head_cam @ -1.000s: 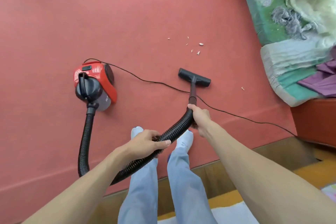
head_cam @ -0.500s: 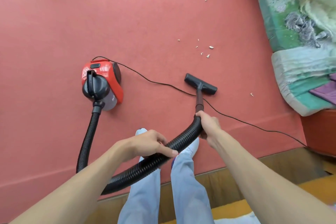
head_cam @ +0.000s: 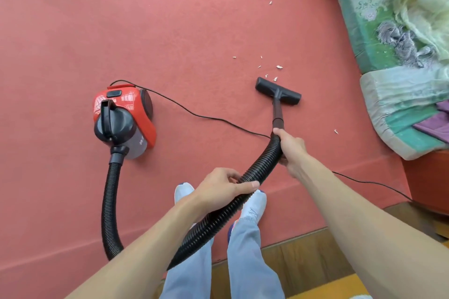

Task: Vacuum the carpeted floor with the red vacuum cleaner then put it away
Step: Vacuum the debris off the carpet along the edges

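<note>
The red vacuum cleaner [head_cam: 124, 119] sits on the red carpet [head_cam: 170, 31] at the left. Its black ribbed hose [head_cam: 257, 170] loops down and back up to a short wand and a black floor nozzle [head_cam: 278, 91]. My right hand [head_cam: 290, 148] grips the hose end just below the wand. Lower on the hose, my left hand [head_cam: 223, 188] holds it with the fingers wrapped round. The nozzle rests on the carpet right beside several white scraps [head_cam: 272, 71].
A black power cord [head_cam: 213, 119] runs from the vacuum across the carpet to the right. Folded bedding and cushions [head_cam: 398, 94] lie at the right edge. More scraps [head_cam: 336, 131] dot the carpet. My feet [head_cam: 252, 206] stand near a wooden floor strip [head_cam: 301, 250].
The nozzle has slid forward over the carpet up to the cluster of white scraps. Both hands kept their hold on the hose and moved forward with it.
</note>
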